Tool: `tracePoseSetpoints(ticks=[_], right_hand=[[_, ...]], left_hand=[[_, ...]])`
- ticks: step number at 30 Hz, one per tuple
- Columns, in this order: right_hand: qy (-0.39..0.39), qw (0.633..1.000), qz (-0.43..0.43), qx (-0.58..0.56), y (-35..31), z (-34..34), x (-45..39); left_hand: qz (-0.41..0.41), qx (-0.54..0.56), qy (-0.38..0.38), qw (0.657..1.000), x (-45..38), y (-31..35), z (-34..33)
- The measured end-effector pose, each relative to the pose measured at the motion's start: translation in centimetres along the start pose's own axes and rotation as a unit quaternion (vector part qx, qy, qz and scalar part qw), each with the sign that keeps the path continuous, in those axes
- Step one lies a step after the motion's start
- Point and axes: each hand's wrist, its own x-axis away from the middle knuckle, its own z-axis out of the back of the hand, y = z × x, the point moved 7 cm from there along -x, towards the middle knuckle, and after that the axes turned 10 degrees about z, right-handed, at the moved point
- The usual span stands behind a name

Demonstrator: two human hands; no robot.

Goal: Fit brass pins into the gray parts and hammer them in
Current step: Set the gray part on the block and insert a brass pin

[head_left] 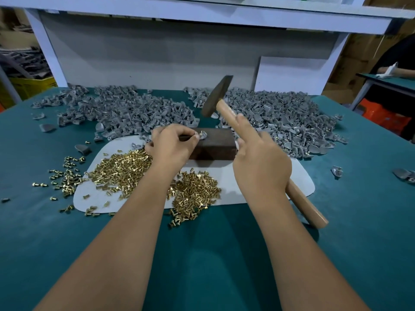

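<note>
On a dark metal block (215, 145) at the table's middle lies a small gray part (203, 136) with a brass pin standing in it. My left hand (173, 145) pinches that part at the block's left end. My right hand (261, 160) grips the wooden handle of a hammer (226, 110), index finger stretched along it. The hammer's dark head is raised above and behind the block. Loose brass pins (125, 169) lie heaped on a white mat (247, 187) in front of the block.
Two big heaps of gray parts (125, 111) (283, 122) cover the back of the green table (224, 254). Stray pins and single parts lie scattered left and right. A white shelf frame (202, 14) stands behind. Another person's arm (397, 70) shows at the far right.
</note>
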Motion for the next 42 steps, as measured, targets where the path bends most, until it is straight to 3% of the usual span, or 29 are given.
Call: tracePoseSetpoints(ticks=[3,11,20,25,28,42], right_hand=[[0.002,1.0,-0.029,-0.006,0.9,0.0,-0.3],[-0.129,0.979,-0.107,-0.118,3.1,-3.2,-0.6],[-0.169,0.979,-0.052,-0.101,1.9,-3.8,-2.4],[-0.108,0.986,0.047,-0.114,-0.5,-3.4,-4.7],[-0.134,0.978,0.088,-0.132,-2.1,-4.4,-5.5],[-0.1,0.99,0.02,-0.093,-2.2,-5.6,-5.2]], left_hand=[[-0.02,0.008,-0.025,0.999,0.0,0.2,0.1],[-0.043,0.033,-0.078,0.995,0.0,0.5,-0.5],[-0.111,-0.004,-0.048,0.993,1.0,1.8,-0.1],[-0.136,0.007,-0.062,0.989,1.0,2.0,-0.4],[-0.133,-0.016,-0.04,0.99,0.7,1.7,-0.2],[-0.089,-0.012,-0.06,0.994,0.3,1.2,-0.2]])
